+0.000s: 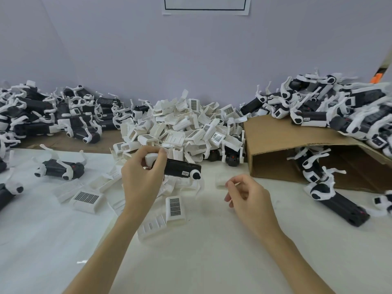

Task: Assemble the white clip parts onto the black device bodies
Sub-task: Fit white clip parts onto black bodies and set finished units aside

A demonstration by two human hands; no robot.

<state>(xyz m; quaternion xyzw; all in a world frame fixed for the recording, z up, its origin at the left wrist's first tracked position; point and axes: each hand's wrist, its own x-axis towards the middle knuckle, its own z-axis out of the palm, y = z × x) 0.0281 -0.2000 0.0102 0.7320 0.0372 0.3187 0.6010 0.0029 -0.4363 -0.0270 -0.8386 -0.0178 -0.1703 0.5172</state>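
The desk [201, 262] carries 3 heaps along its far edge: assembled units far left [53, 115], loose white clip parts [180, 128] in the centre, and more units [339, 107] on and under a cardboard box [275, 141] at right.

Your left hand [142, 179] holds 1 black device body [182, 167] just above the desk, near the centre heap; its grip is curled round the left end, thumb and fingers pressing a white clip part [151, 158] against that end. Your right hand [248, 194] hangs to the right, fingers loosely curled, pinching nothing; a small white piece [220, 181] lies just beyond its fingertips.

To seat the clip well, steady the body's free right end with the right hand, align the clip square to the end, then press evenly; skewed pressure would likely jam it.

The body bears a small white label [185, 173]; its print is too small to read. Gridded labels [87, 197] on nearby clips are likewise illegible.
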